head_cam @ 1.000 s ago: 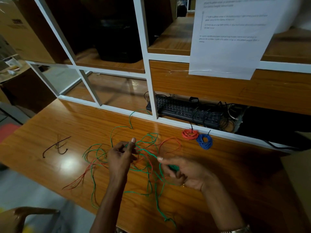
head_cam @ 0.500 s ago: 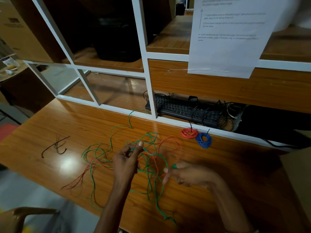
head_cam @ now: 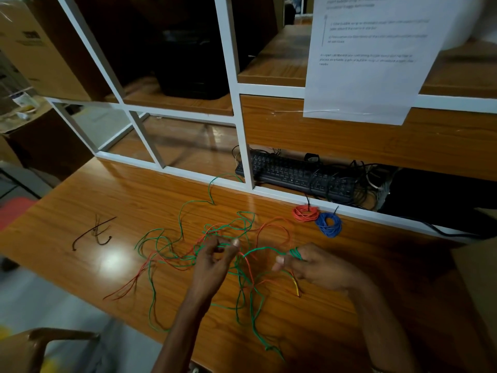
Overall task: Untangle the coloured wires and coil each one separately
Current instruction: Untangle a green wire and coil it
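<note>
A tangle of green wire (head_cam: 188, 211) and red wire (head_cam: 271, 224) sprawls over the middle of the wooden table (head_cam: 134, 195). My left hand (head_cam: 215, 261) pinches a green strand above the tangle. My right hand (head_cam: 314, 265) is closed on a small green coil (head_cam: 295, 253) wound around its fingers, and a taut green strand runs between the two hands. A short yellow wire end (head_cam: 296, 288) hangs below my right hand. A finished red coil (head_cam: 305, 212) and a finished blue coil (head_cam: 328, 224) lie side by side at the back of the table.
A few dark thin wire pieces (head_cam: 94, 232) lie on the table's left part. A black keyboard (head_cam: 295, 176) with black cables sits under the white-framed shelf (head_cam: 243, 130) behind. A printed sheet (head_cam: 371, 57) hangs on the shelf. A chair arm (head_cam: 53, 337) is at lower left.
My right hand has moved right and a little up, drawing the green strand tight. The left hand has risen slightly with its strand. The tangle has shifted with the pull.
</note>
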Demonstrator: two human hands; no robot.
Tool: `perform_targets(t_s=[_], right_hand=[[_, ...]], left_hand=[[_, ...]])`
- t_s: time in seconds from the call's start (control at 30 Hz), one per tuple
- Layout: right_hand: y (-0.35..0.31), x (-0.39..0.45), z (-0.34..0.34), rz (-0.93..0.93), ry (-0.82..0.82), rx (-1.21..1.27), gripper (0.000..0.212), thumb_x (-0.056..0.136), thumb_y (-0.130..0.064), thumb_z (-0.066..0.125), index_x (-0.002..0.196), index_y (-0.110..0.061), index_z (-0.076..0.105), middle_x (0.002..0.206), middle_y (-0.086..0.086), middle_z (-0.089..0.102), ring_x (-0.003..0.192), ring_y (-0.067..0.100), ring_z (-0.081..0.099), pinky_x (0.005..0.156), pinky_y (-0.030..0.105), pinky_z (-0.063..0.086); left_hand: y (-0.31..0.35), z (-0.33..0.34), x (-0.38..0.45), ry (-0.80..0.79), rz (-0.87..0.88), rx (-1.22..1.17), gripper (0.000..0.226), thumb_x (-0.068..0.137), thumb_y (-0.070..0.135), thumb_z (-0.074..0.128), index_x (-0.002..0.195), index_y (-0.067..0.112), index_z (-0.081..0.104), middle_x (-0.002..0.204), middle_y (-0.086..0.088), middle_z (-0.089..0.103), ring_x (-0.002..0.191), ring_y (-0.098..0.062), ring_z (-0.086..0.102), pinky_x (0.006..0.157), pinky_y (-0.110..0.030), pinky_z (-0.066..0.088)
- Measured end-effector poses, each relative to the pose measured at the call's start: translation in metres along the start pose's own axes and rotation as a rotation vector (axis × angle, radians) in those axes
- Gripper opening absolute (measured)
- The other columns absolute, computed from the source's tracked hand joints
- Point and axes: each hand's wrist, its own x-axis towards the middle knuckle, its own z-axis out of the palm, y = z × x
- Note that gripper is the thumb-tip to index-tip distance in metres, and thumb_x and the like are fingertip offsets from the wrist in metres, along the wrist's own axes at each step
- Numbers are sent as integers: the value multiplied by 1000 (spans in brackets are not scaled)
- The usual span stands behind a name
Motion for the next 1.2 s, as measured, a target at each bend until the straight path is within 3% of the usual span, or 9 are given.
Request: perform_targets(t_s=[0.17, 0.33, 0.5, 0.63, 0.7, 0.87, 0.97, 1.07, 1.2], right_hand=[[-2, -1, 3, 32, -127, 369, 45, 104, -38, 56, 82, -2, 73, 53, -2, 25, 46, 10, 19, 47, 26, 14], [1, 2, 4, -163, -233, 1159, 35, 87, -30, 78, 65, -8, 62, 44, -6, 17, 34, 9, 14, 36, 20, 19], [7, 13, -21, -471, -35, 1787, 33, 105, -28, 52, 109, -4, 73, 54, -10, 21, 44, 6, 17, 44, 23, 28], [10, 11, -23, -484, 107, 1819, 42, 107, -28, 44, 130, -1, 67, 59, -11, 19, 47, 6, 16, 47, 19, 26], [8, 8, -25, -449, 128, 1724, 38, 104, -26, 48, 124, -2, 70, 58, -10, 18, 46, 7, 15, 46, 20, 26], [-1, 7, -15, -208, 131, 1452, 35, 98, -25, 55, 108, 3, 73, 53, -10, 16, 44, 6, 9, 46, 23, 12], [-4, 11, -2, -75, 72, 1362, 39, 99, -26, 48, 94, 3, 74, 44, -8, 21, 40, 7, 7, 44, 24, 10], [-6, 12, 5, -29, -93, 1226, 41, 98, -27, 47, 85, 2, 72, 43, -6, 14, 35, 8, 7, 42, 24, 9], [-6, 13, 8, -222, -301, 1322, 41, 98, -36, 61, 79, -2, 69, 40, -6, 21, 32, 9, 17, 38, 23, 18]], left_hand=[[-5, 13, -1, -54, -87, -141, 29, 99, 32, 69, 81, 10, 63, 71, 1, 70, 76, -13, 69, 74, -19, 50], [9, 16, -4, -84, 24, -142, 32, 100, 41, 67, 88, 12, 61, 65, -3, 49, 63, -19, 47, 58, -25, 40], [0, 2, -1, -189, 118, 51, 13, 97, 40, 71, 103, 36, 81, 87, 21, 75, 80, 0, 62, 75, -19, 47], [-12, -8, 6, 8, 27, 197, 11, 93, 39, 77, 89, 49, 76, 78, 13, 77, 70, 5, 68, 64, -21, 49], [-19, -20, 11, 130, 18, 298, 8, 95, 45, 72, 101, 50, 73, 79, 9, 77, 79, -11, 74, 67, -29, 52], [-16, -24, 15, 165, 3, 666, 46, 98, 41, 69, 143, 31, 63, 148, -16, 53, 140, -37, 45, 114, -51, 41], [12, -7, 3, 110, 140, 470, 40, 96, 43, 72, 135, 42, 62, 119, -3, 71, 109, -19, 66, 92, -38, 54], [38, 20, -12, -246, 38, 20, 45, 102, 28, 67, 143, 40, 51, 90, -6, 77, 68, -17, 73, 59, -25, 53], [33, 46, -16, -297, -4, -66, 31, 103, 45, 59, 116, 18, 61, 96, 0, 79, 77, -20, 77, 55, -25, 53]])
